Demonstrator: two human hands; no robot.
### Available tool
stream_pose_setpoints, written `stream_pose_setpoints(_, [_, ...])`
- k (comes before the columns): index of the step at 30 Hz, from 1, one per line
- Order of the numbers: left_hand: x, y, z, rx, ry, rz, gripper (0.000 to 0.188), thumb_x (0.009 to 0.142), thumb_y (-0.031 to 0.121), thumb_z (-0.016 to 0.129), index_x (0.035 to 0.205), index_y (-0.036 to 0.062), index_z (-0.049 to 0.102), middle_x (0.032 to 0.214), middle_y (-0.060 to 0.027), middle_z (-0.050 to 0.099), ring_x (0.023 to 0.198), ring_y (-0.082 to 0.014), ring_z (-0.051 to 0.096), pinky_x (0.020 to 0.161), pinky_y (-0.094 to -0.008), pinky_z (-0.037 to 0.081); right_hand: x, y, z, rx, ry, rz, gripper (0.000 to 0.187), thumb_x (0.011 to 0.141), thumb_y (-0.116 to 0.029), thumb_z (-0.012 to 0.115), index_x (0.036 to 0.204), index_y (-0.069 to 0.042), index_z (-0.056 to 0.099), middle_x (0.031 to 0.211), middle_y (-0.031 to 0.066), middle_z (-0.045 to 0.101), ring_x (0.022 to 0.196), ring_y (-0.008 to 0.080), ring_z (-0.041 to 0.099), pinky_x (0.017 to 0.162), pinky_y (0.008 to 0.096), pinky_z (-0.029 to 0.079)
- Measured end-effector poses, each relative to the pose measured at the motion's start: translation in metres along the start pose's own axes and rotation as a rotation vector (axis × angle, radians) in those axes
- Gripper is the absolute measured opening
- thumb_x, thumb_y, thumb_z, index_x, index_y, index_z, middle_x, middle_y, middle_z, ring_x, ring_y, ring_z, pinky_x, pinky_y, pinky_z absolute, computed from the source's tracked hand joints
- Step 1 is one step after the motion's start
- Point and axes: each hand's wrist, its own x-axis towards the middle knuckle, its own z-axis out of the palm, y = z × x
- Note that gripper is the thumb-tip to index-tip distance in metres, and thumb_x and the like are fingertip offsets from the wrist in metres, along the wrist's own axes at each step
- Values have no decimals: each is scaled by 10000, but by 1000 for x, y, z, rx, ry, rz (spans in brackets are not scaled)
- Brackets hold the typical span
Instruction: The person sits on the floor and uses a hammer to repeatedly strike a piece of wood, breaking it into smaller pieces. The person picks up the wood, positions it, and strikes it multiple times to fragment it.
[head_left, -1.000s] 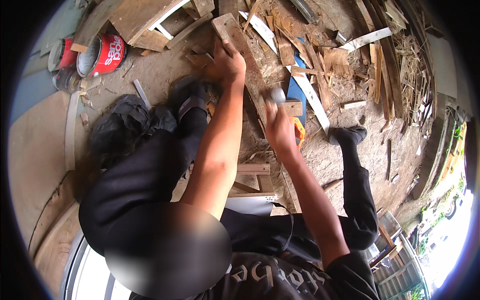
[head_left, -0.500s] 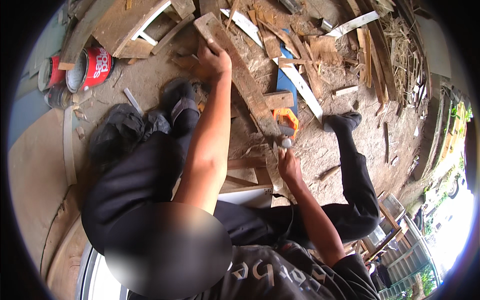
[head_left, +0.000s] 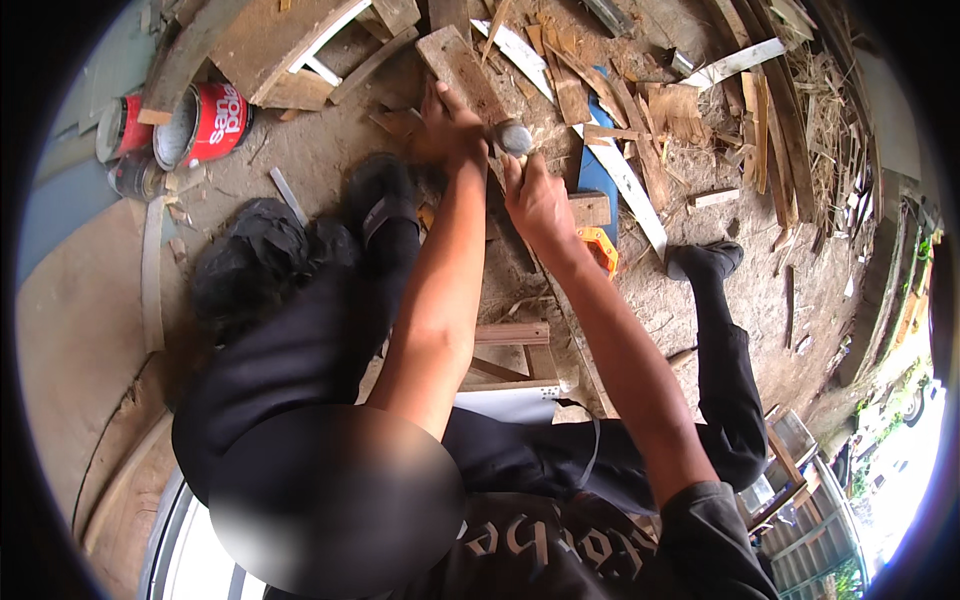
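My right hand (head_left: 541,207) is closed around a hammer, its round metal head (head_left: 514,138) over the wooden board (head_left: 462,68). The hammer's handle is mostly hidden by my fingers. At the board's left edge my left hand (head_left: 450,128) grips it, somewhat blurred, with its fingers toward the far end. The board slants from far left back toward me, partly hidden under my right forearm. Beside my right wrist lie an orange saw handle (head_left: 600,247) and a short wooden block (head_left: 589,208), the block resting across a blue strip (head_left: 597,170).
Scrap wood (head_left: 675,110) and white strips (head_left: 630,195) litter the dirt floor on the far right. Two red cans (head_left: 212,125) stand at the left near a black plastic bag (head_left: 250,255). A wooden frame (head_left: 512,335) sits between my legs.
My right hand has moved up and left with the hammer, from beside the orange handle to over the board near my left hand. The left hand still holds the board.
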Motion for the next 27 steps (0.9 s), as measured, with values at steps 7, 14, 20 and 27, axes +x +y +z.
stream_pose_setpoints(7, [5,6,3,377,53,105,462,1056,268,382,1306,-81,553,1255,-282,617,1165,-447,572,1031,-510,432,-173,92,-40,-51,-166,405,312,1024,-309,512,1150,-29,568,772,353,625,735,561,619,595,610,499])
stream_pose_setpoints(14, [61,25,15,444,-90,-179,567,1041,416,425,1244,-99,546,1202,-320,612,1101,-472,603,937,-531,490,-151,52,-64,-70,-249,482,346,1051,-342,487,1110,-18,592,830,341,640,786,545,622,643,584,496])
stream_pose_setpoints(20, [60,5,23,321,35,35,570,1006,457,521,1033,-111,549,985,-345,615,928,-508,610,840,-549,483,24,-38,-15,-11,-117,120,374,1044,-339,500,961,23,541,740,345,621,742,562,603,604,602,487])
stream_pose_setpoints(27, [59,-1,16,357,13,-1,587,993,481,536,1049,-103,524,1010,-341,608,941,-510,608,843,-539,478,-36,7,0,-66,-161,226,324,1019,-315,529,1085,2,537,704,340,610,671,533,624,537,595,482])
